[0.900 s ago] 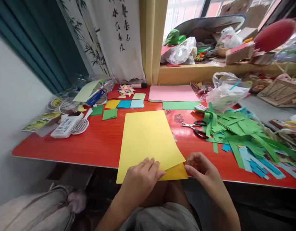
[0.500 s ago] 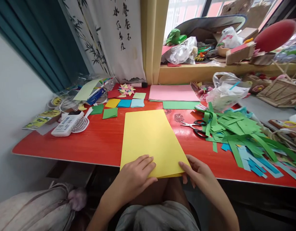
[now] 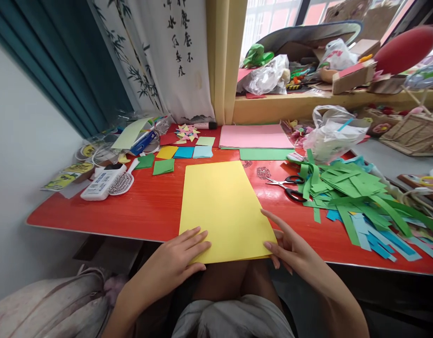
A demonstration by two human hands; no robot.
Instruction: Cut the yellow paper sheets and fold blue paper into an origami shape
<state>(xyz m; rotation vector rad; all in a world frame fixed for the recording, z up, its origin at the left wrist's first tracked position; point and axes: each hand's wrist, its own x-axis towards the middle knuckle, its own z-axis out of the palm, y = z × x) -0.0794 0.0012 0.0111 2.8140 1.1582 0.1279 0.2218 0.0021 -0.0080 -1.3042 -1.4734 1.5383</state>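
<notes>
Daylight comes through the window (image 3: 272, 21), whose panes wash out toward white. The worktop (image 3: 142, 211) is moderately bright, with pale glare on its red surface near the scissors (image 3: 281, 183). Beneath it, deep shadow swallows detail. The paper (image 3: 219, 206) shows bright and fairly clear; toward the frame's edges shapes stretch and soften, the balloon (image 3: 406, 50) included.

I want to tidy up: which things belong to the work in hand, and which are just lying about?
Seemingly in use:
yellow paper, left hand on it, right hand gripping its edge
perhaps scissors, untouched

Seemingly lying about:
hairbrush
plastic bag behind the green strips
</notes>
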